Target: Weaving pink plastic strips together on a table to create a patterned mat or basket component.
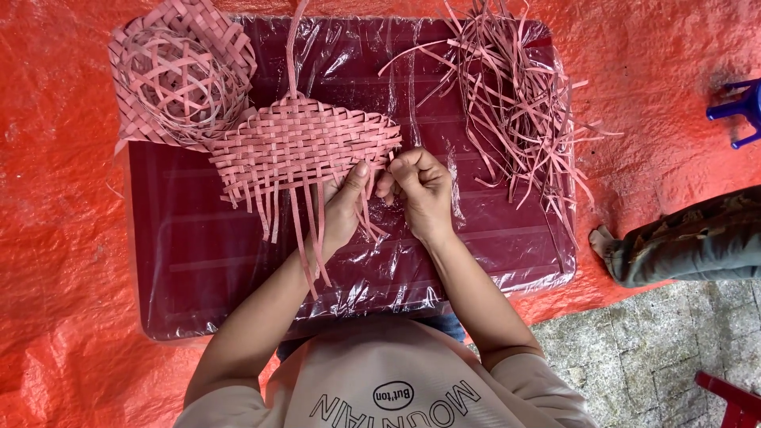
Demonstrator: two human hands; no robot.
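A flat woven mat of pink strips (297, 147) lies on a dark red plastic-wrapped table (198, 261), with loose strip ends hanging toward me. My left hand (342, 208) lies partly under the hanging ends and pinches the mat's near right edge, thumb on top. My right hand (418, 190) is closed beside it, fingers pinching a pink strip at the mat's right corner. The two hands almost touch.
A finished pink woven basket (178, 75) lies on its side at the table's far left. A heap of loose pink strips (515, 103) covers the far right. Orange tarp (55, 238) surrounds the table. Another person's leg (682, 238) and a blue stool (741, 111) are at right.
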